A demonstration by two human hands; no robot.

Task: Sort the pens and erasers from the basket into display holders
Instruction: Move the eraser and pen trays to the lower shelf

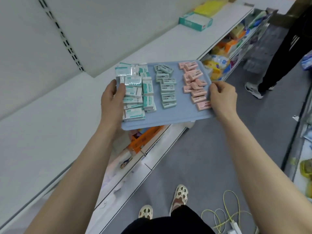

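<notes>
Both hands, left (112,95) and right (222,97), grip clamped on the tray (177,114) of sorted erasers (166,89), seemingly ready to set it level on the shelf (50,125).

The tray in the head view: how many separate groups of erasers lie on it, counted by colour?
Teal-and-white group: 1
Grey group: 1
Pink group: 1
Total: 3 groups on the blue tray. The single erasers overlap too much to count.
</notes>
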